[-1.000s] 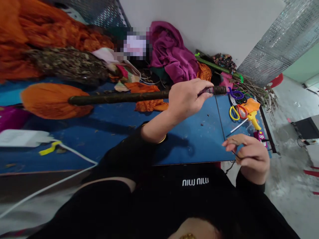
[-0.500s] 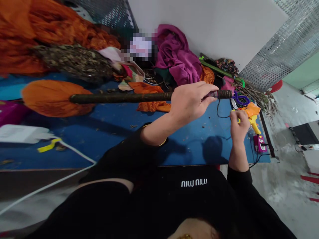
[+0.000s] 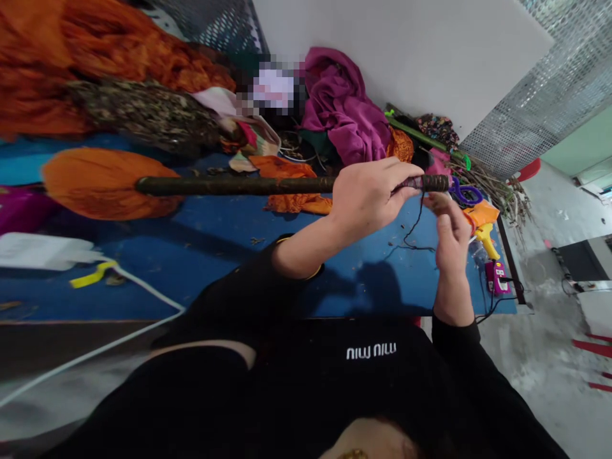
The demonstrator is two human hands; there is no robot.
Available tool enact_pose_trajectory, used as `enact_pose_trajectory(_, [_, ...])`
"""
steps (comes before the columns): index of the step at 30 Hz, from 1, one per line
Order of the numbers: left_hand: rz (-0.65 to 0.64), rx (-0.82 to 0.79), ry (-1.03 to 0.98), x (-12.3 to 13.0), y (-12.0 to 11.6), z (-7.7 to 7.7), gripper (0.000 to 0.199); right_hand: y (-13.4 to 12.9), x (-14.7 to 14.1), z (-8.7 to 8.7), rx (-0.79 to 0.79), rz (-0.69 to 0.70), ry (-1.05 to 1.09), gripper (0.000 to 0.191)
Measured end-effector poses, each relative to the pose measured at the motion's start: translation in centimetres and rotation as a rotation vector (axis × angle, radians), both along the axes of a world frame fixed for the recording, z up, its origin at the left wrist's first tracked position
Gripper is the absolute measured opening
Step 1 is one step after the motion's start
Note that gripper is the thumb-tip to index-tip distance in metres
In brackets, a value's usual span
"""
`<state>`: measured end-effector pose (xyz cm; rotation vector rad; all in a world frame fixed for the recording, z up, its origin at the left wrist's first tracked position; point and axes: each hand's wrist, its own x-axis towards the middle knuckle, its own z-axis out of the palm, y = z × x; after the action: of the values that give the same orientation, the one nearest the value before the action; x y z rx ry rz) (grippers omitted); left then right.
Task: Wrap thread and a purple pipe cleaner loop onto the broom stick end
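My left hand (image 3: 366, 191) is wrapped round a long dark brown stick (image 3: 239, 185) near its right end, holding it level above the table. At the stick's left end is a flat, rounded orange fabric head (image 3: 102, 183), like a fan. Purplish wrapping shows beside my left thumb. From there a thin black cord (image 3: 415, 226) hangs slack and curves right, passing out of sight by my right hand (image 3: 452, 233). My right hand is just below the stick's right tip, its fingers half bent and apart from the thumb.
The blue table (image 3: 229, 255) carries a purple cloth (image 3: 342, 105), orange fabric (image 3: 296, 185), a heap of dried plant matter (image 3: 143, 115) and a white charger (image 3: 45, 252). To the right lie purple-handled scissors (image 3: 466, 191), a yellow glue gun (image 3: 486, 241), a magenta power strip (image 3: 497, 278) and twigs (image 3: 500, 182).
My right hand has moved up and slightly left to the stick's tip, and its fingers have loosened from a closed pinch. The cord now hangs lower and slacker. My left hand keeps its hold.
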<state>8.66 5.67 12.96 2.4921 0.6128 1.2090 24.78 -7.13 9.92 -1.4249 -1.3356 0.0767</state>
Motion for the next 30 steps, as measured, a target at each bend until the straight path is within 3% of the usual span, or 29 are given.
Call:
enact_pose_trajectory(2, [0.004,0.003,0.004,0.1,0.1,-0.1,0.032,0.5,-1.8,-0.1,-0.023,0.110,0.026,0.034])
enact_pose_trajectory(4, [0.002,0.001,0.008,0.2,0.2,-0.2,0.032,0.5,-3.1,0.0,0.035,0.035,-0.021,0.033])
enact_pose_trajectory(7, [-0.012,-0.004,0.022,0.2,0.1,-0.3,0.032,0.3,-3.9,0.3,0.364,-0.141,-0.114,0.032])
enact_pose_trajectory(10, [-0.011,-0.006,0.039,0.2,0.1,-0.4,0.032,1.2,-4.1,0.7,0.562,0.027,-0.088,0.038])
enact_pose_trajectory(12, [-0.004,-0.003,0.046,0.2,0.1,-0.5,0.033,2.1,-4.3,1.1,0.591,0.216,0.004,0.041])
enact_pose_trajectory(14, [-0.007,0.002,0.052,0.2,0.1,-0.5,0.033,2.7,-4.8,1.5,0.602,0.308,0.128,0.040])
enact_pose_trajectory(18, [-0.020,-0.005,0.080,0.2,0.0,-0.5,0.034,2.5,-6.1,2.6,0.565,0.218,0.339,0.037])
enact_pose_trajectory(24, [0.042,-0.119,0.067,-0.5,-0.6,0.2,0.033,1.5,-7.7,2.6,0.518,0.060,0.372,0.044])
enact_pose_trajectory(30, [0.011,-0.210,0.057,-0.6,-0.9,0.6,0.027,1.7,-7.5,1.7,0.559,0.131,0.563,0.050])
